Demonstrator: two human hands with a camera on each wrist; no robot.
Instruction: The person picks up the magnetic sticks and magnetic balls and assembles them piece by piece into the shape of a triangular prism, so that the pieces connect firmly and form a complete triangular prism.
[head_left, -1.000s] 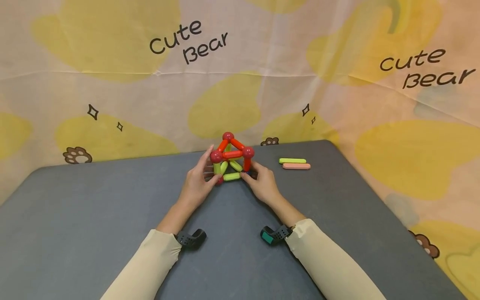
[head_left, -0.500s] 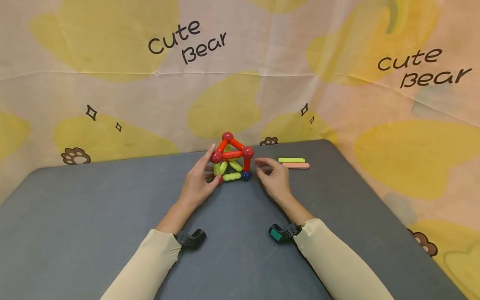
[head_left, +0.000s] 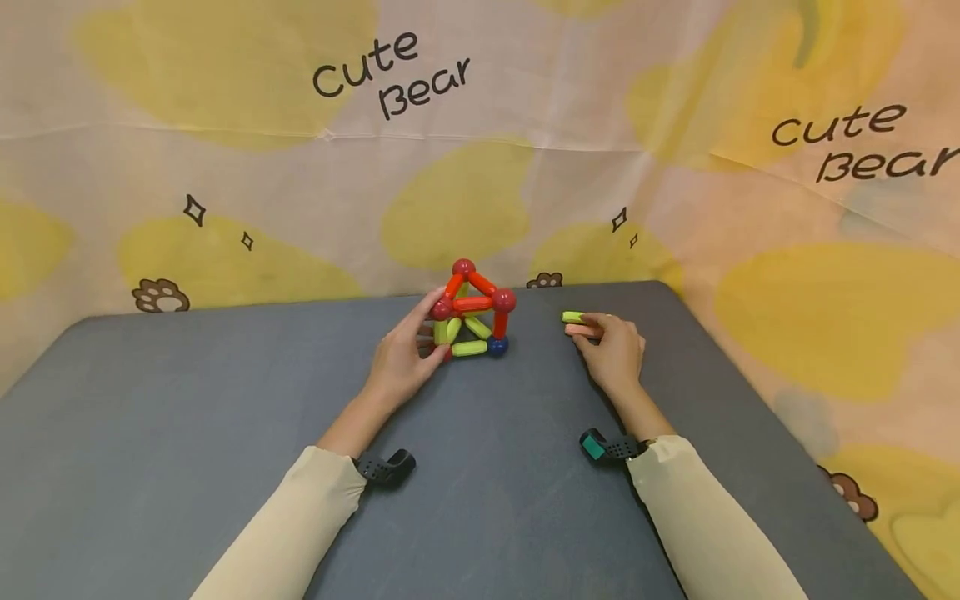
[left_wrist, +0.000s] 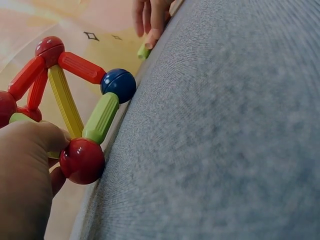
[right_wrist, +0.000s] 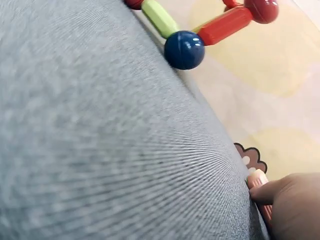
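Observation:
A toy frame of balls and sticks stands upright on the table, with red balls and sticks on top. Lime sticks, a red ball and a dark blue ball form its base. My left hand grips its left side, the thumb against the lower red ball; a yellow stick slants behind. Well to the right, my right hand pinches a loose pink stick, thumb on its near side. A loose lime stick lies just behind it, partly hidden under the fingers.
The grey table ends close behind the frame at a patterned cloth backdrop. Its right edge slants away beyond my right hand. Dark bands circle both wrists.
My right hand has let go of the frame's lower right corner and moved right to the loose sticks, uncovering the blue ball. My left hand keeps its grip on the frame.

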